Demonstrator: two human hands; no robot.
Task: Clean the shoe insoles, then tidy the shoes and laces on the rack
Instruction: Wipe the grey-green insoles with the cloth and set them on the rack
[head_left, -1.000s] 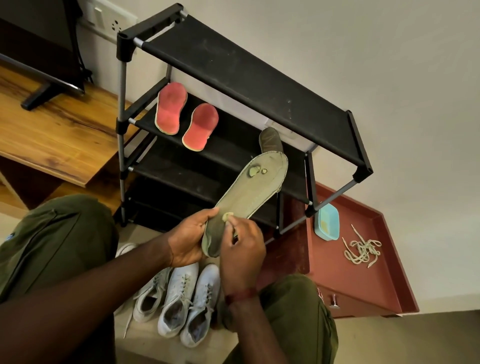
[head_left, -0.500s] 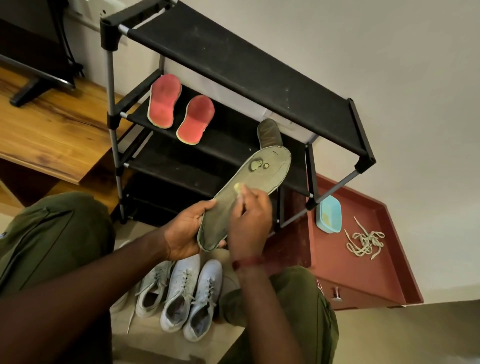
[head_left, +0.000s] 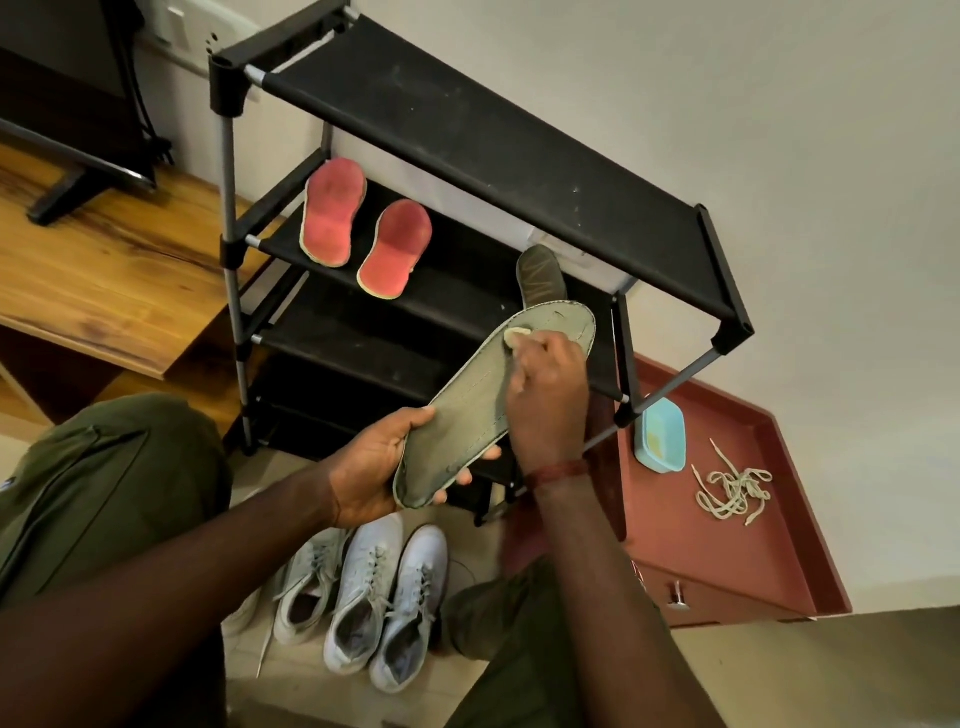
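Head view: insole-cleaning step. Left hand grips insole heel; right hand pinches pad near toe. Next, likely: finish toe, shelve on rack.

rack against wall | pair of insoles on its second shelf, left | shoes on floor before rack | tray right of rack, dish and laces in it
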